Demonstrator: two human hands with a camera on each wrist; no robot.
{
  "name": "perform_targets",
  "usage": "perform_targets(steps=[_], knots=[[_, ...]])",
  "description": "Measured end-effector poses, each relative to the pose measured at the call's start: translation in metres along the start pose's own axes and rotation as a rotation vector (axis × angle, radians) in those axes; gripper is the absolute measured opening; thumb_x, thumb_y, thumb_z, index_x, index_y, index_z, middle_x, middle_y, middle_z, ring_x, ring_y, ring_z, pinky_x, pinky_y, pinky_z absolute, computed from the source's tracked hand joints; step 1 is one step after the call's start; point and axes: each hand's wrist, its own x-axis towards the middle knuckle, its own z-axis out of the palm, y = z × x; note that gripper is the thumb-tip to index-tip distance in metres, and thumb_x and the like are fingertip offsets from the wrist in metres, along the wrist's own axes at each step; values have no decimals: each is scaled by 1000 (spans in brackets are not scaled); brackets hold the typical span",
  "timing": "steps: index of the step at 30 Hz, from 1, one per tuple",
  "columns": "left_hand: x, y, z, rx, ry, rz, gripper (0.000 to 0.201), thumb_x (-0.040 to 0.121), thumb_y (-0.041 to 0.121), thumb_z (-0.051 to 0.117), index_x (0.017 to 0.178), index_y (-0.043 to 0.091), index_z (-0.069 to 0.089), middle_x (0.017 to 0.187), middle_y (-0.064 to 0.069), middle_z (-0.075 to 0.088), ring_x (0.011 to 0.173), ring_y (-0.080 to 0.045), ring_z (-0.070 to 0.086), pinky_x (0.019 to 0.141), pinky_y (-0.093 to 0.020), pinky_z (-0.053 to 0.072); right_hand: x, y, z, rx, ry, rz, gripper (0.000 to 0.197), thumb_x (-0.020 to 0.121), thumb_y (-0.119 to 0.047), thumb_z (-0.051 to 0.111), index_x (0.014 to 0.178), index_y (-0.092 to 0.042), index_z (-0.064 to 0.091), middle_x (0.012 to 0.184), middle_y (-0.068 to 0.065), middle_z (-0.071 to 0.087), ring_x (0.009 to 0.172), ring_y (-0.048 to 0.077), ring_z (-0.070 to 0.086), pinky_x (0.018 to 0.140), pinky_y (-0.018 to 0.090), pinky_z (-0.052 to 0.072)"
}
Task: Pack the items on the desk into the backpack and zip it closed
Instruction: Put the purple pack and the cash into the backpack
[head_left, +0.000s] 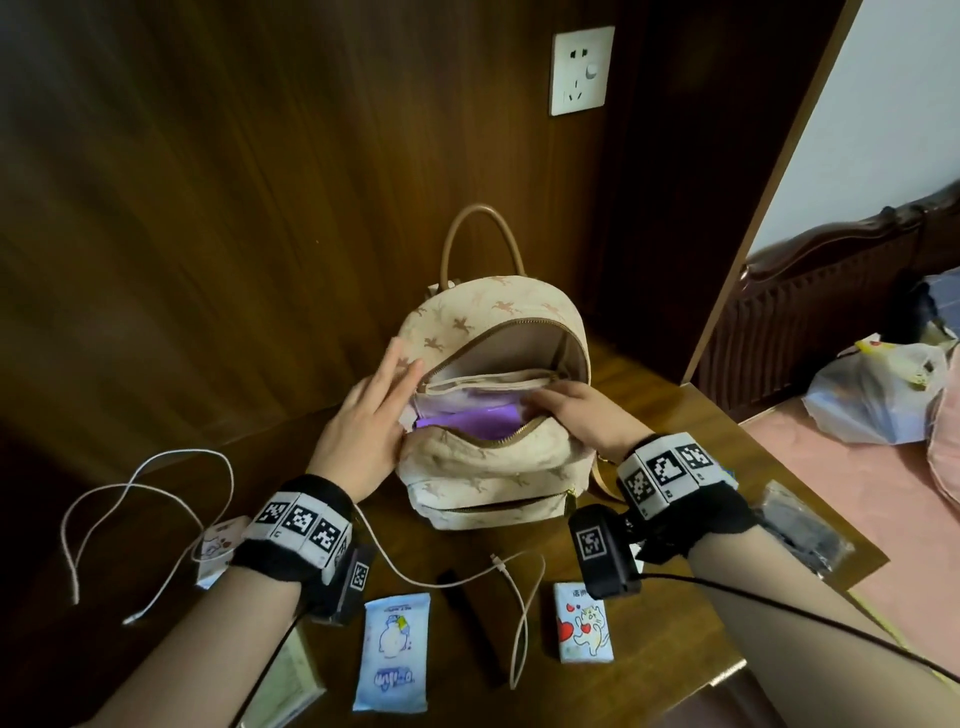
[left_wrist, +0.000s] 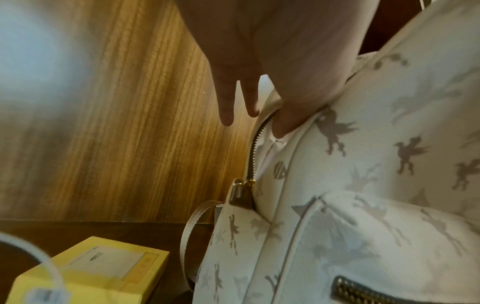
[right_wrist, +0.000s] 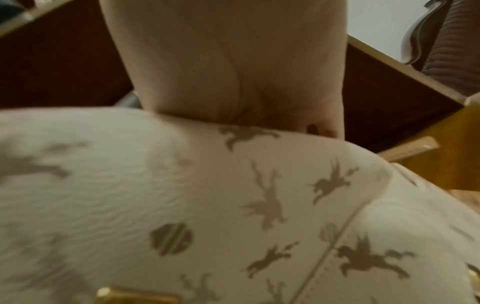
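The cream backpack (head_left: 493, 467) with a winged-horse print stands on the desk, its main zip wide open. A purple pack (head_left: 467, 420) lies inside. My left hand (head_left: 387, 395) rests on the bag's left side with straight fingers. In the left wrist view its thumb (left_wrist: 291, 115) hooks into the opening beside the zip teeth (left_wrist: 255, 148). My right hand (head_left: 566, 408) reaches into the opening from the right, over the purple pack. Its fingertips are hidden behind the front rim, and the right wrist view shows only the palm (right_wrist: 233, 72) above the bag's front (right_wrist: 207, 195).
Loose on the desk lie a white cable (head_left: 156, 493), a small white box (head_left: 223, 540), a blue wipes pack (head_left: 393, 652), a black stick (head_left: 470, 623), a cat-print tissue pack (head_left: 583, 621), a bagged black item (head_left: 802, 525) and a yellow box (left_wrist: 91, 269). A wooden wall stands close behind.
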Motion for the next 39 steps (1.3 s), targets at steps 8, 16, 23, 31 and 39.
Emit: perform_targets(steps=[8, 16, 23, 31, 39], knots=[[-52, -27, 10, -79, -35, -356, 63, 94, 23, 54, 150, 21, 26, 156, 0, 26, 140, -25, 29, 111, -41, 30, -35, -42, 12, 7, 57, -309, 29, 97, -35, 45, 100, -16, 66, 98, 4, 69, 93, 19, 61, 91, 35, 46], [-107, -60, 32, -124, -228, -742, 58, 93, 39, 54, 144, 18, 37, 150, -7, 35, 134, -29, 37, 109, -45, 35, -52, -83, 32, -264, -42, -577, 22, 94, -35, 49, 108, -25, 63, 96, -7, 65, 90, 11, 58, 80, 29, 47], [-152, -63, 51, -109, -517, -1031, 63, 91, 48, 54, 144, 20, 37, 150, -10, 26, 137, -33, 28, 108, -47, 36, -39, -80, 44, -358, 72, -587, 21, 90, -41, 54, 105, -30, 64, 98, -8, 65, 89, 11, 60, 81, 35, 51], [-167, -63, 59, -154, -474, -1228, 72, 86, 42, 63, 144, 14, 31, 144, -12, 24, 127, -36, 29, 97, -43, 40, -40, -79, 43, -378, 116, -584, 21, 90, -39, 56, 107, -31, 64, 93, -14, 66, 85, 5, 59, 71, 24, 46], [-157, -61, 49, -211, -296, -1168, 68, 87, 41, 60, 143, 11, 35, 143, -14, 36, 128, -37, 39, 99, -44, 40, -42, -79, 44, -389, 150, -604, 19, 90, -37, 55, 105, -30, 65, 85, -17, 60, 80, 3, 54, 64, 20, 41]])
